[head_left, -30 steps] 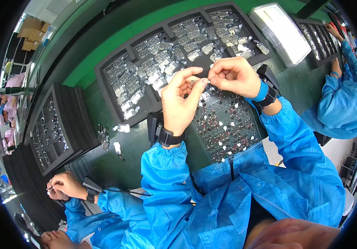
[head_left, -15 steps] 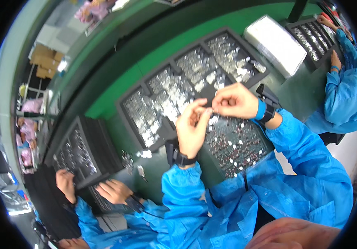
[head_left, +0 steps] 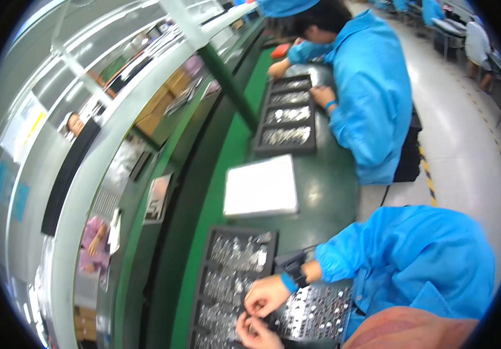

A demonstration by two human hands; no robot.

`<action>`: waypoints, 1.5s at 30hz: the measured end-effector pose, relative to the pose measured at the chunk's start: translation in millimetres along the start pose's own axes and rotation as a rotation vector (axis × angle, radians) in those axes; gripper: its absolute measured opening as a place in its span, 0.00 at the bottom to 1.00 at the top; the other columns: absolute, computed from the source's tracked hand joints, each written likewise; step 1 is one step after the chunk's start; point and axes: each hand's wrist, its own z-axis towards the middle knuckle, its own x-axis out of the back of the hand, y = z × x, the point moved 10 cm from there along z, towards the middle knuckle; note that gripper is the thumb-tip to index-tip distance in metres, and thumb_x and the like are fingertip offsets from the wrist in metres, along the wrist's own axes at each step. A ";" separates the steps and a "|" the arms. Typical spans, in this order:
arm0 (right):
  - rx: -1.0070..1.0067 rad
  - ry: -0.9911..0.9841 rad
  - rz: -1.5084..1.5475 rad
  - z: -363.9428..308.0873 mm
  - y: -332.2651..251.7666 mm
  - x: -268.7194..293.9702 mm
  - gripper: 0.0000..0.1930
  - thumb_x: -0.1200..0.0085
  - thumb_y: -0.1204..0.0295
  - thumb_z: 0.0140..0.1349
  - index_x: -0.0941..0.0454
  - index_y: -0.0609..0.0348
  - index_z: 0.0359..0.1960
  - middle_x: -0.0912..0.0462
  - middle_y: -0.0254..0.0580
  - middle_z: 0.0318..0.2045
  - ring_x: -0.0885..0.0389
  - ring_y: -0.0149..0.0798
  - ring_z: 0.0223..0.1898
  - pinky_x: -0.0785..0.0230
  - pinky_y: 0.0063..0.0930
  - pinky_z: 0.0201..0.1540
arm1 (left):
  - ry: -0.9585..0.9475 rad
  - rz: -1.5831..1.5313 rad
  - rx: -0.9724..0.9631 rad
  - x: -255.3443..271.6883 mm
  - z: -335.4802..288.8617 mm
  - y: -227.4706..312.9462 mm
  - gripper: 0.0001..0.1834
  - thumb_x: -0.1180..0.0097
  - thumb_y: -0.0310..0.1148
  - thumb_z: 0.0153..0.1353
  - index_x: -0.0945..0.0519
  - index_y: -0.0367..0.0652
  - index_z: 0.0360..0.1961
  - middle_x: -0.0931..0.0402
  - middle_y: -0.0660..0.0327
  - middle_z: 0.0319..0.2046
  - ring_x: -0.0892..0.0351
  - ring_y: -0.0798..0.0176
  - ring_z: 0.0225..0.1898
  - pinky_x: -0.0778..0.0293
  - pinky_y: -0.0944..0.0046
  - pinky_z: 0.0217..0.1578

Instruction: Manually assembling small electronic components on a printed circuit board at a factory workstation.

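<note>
At the bottom of the picture my two hands meet fingertip to fingertip. My right hand (head_left: 266, 295) comes in from the right with thumb and fingers pinched together. Just below it, my left hand (head_left: 257, 334) is curled, its fingertips against the right ones. Whatever is between them is too small to make out. Under and left of the hands lies a black compartment tray (head_left: 205, 262) full of small shiny metal parts. To the right, close to my body, small dark and silvery pieces (head_left: 320, 308) lie spread in rows on a flat surface.
A white box (head_left: 260, 186) stands beyond my tray on the green table (head_left: 329, 198). Farther on, a co-worker in blue (head_left: 372, 99) reaches over another black tray (head_left: 312, 136). A green post (head_left: 227, 81) and shelf line the left; a floor aisle (head_left: 454, 145) runs right.
The view has swung right and up, so the left-hand neighbour is out of the picture and the right-hand co-worker shows fully. My hands sit lower in the picture, still together.
</note>
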 end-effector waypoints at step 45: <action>0.013 0.244 -0.197 -14.6 -15.2 52.6 0.08 0.34 0.65 0.63 0.14 0.56 0.35 0.15 0.39 0.29 0.17 0.38 0.30 0.26 0.33 0.31 | 0.362 -0.002 -0.076 15.6 -16.3 54.7 0.10 0.40 0.27 0.69 0.21 0.31 0.46 0.23 0.63 0.28 0.28 0.71 0.28 0.32 0.70 0.30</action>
